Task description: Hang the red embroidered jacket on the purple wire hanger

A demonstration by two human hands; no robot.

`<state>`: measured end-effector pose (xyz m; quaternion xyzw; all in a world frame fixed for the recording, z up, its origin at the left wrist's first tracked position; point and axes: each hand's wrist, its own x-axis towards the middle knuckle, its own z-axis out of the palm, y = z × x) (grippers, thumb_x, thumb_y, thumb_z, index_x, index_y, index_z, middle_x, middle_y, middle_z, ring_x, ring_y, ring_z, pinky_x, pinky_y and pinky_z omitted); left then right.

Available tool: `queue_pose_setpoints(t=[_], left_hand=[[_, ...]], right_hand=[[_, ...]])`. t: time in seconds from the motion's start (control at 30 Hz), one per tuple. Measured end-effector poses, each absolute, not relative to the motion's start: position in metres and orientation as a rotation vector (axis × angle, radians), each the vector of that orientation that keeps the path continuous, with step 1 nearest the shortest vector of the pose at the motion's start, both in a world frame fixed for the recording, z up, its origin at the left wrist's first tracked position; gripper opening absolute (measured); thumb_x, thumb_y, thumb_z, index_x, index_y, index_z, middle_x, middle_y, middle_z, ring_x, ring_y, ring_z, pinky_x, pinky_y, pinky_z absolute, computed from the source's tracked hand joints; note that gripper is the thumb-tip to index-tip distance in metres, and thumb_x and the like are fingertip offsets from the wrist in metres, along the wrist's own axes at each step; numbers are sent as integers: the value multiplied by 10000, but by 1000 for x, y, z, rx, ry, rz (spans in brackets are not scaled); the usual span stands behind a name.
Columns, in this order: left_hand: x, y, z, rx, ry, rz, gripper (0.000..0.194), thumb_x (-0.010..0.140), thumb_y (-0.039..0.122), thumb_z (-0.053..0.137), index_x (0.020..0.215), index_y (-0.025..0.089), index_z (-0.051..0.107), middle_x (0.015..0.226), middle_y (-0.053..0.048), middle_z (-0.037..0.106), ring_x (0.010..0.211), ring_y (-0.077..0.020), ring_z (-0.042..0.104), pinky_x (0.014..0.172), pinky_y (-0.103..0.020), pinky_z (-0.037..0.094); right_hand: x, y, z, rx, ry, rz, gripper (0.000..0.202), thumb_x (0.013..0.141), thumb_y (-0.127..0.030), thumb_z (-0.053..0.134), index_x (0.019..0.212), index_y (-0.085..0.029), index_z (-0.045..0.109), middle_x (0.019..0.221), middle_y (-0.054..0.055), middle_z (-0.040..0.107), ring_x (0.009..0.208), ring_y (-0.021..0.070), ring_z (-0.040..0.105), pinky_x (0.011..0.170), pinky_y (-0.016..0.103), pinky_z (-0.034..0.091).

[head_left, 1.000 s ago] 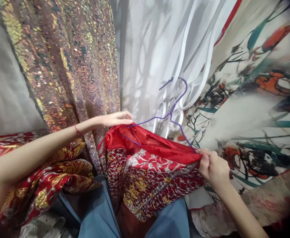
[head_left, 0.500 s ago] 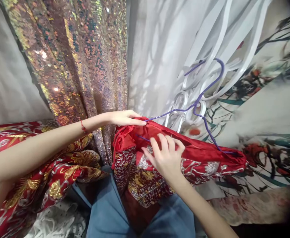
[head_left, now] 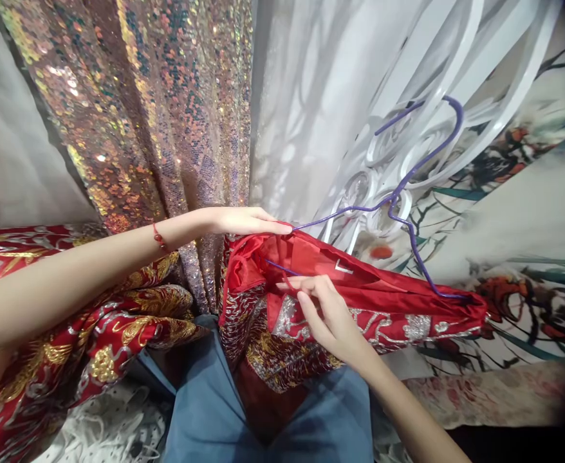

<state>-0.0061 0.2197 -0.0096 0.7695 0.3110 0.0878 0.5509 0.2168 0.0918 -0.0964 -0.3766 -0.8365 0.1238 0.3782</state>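
Observation:
A red garment [head_left: 383, 286] with silver and gold embroidery hangs over my lap, its satin lining showing at the gaping top. A purple wire hanger [head_left: 412, 172] runs into it, one end at the garment's right corner. My left hand [head_left: 246, 221] is closed on the garment's upper edge beside the hanger wire, its fingertips hidden behind the cloth. Within the opening, my right hand [head_left: 329, 315] pinches a thin red strap [head_left: 289, 281] between thumb and fingers. A small white label [head_left: 344, 266] shows on the lining.
Sequined fabric [head_left: 186, 116] hangs ahead on the left. White curled metalwork [head_left: 456, 122] stands at the right, close behind the hanger, before floral cloth [head_left: 514, 212]. More red embroidered fabric [head_left: 103, 363] lies at my left, above white dotted cloth [head_left: 103, 427].
My right hand's spread fingers have closed on the red strap inside the opening. The hanger's hook has shifted right in view. My left hand stays at the garment's edge.

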Motion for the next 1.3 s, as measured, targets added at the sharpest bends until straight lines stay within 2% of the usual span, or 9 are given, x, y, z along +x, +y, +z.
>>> queue_pose_setpoints(t=[0.13, 0.27, 0.43, 0.57, 0.73, 0.97, 1.07, 1.17, 1.3], left_hand=[[-7, 215, -7, 1797, 776, 214, 489, 840, 560, 603, 1099, 169, 742, 927, -65, 765, 830, -176, 674, 809, -273, 509], [-6, 217, -9, 1767, 794, 233, 484, 843, 556, 603, 1106, 174, 743, 904, -63, 768, 812, -176, 682, 808, -279, 513], [-5, 221, -11, 1789, 765, 225, 491, 822, 569, 623, 1115, 193, 740, 922, -46, 763, 817, -170, 672, 793, -268, 515], [-6, 219, -9, 1776, 790, 217, 485, 811, 558, 637, 1110, 192, 742, 895, -42, 759, 799, -174, 668, 768, -265, 517], [-4, 216, -7, 1754, 737, 185, 457, 823, 541, 631, 1102, 198, 747, 867, -34, 758, 788, -172, 670, 772, -263, 511], [-3, 212, -6, 1693, 778, 180, 461, 823, 504, 639, 1131, 175, 734, 917, -57, 765, 839, -181, 677, 797, -267, 512], [-3, 213, -6, 1721, 792, 174, 530, 805, 552, 635, 1157, 164, 718, 928, -62, 764, 879, -190, 678, 834, -276, 508], [-4, 213, -7, 1748, 802, 176, 573, 810, 581, 614, 1185, 157, 703, 962, -69, 762, 922, -194, 676, 873, -280, 495], [-3, 214, -9, 1744, 756, 195, 540, 811, 563, 627, 1172, 172, 714, 967, -60, 764, 925, -184, 673, 878, -274, 495]], right_hand=[[226, 90, -83, -815, -2154, 848, 173, 950, -372, 483, 978, -213, 419, 614, -54, 567, 557, 112, 516, 648, 260, 439], [224, 78, -77, -1256, -2208, 640, 346, 929, -350, 535, 1224, -191, 447, 523, -117, 408, 504, 108, 423, 581, 220, 367], [212, 46, -70, -1101, -2466, 192, 180, 937, -173, 439, 905, -197, 615, 765, 23, 628, 732, 146, 527, 727, 289, 409], [217, 42, -64, -361, -2672, 269, 138, 836, -188, 485, 782, -210, 610, 882, 26, 646, 875, 162, 556, 742, 298, 410], [229, 53, -62, -115, -2677, 593, 275, 818, -213, 380, 554, -207, 454, 729, -23, 643, 805, 123, 600, 779, 315, 414], [270, 66, -78, -522, -2622, 1129, 736, 868, -719, -44, 378, -247, 235, 358, 16, 346, 451, 121, 452, 669, 305, 459], [274, 67, -72, -657, -2507, 945, 787, 841, -819, 43, 439, -236, 385, 369, -10, 340, 426, 110, 396, 613, 292, 442], [265, 56, -56, -1037, -2392, 695, 547, 932, -645, 392, 746, -195, 641, 556, 5, 542, 533, 114, 472, 607, 260, 411], [255, 37, -45, -1003, -2542, 543, 288, 990, -337, 436, 848, -196, 643, 663, 16, 595, 632, 123, 511, 684, 262, 386]])
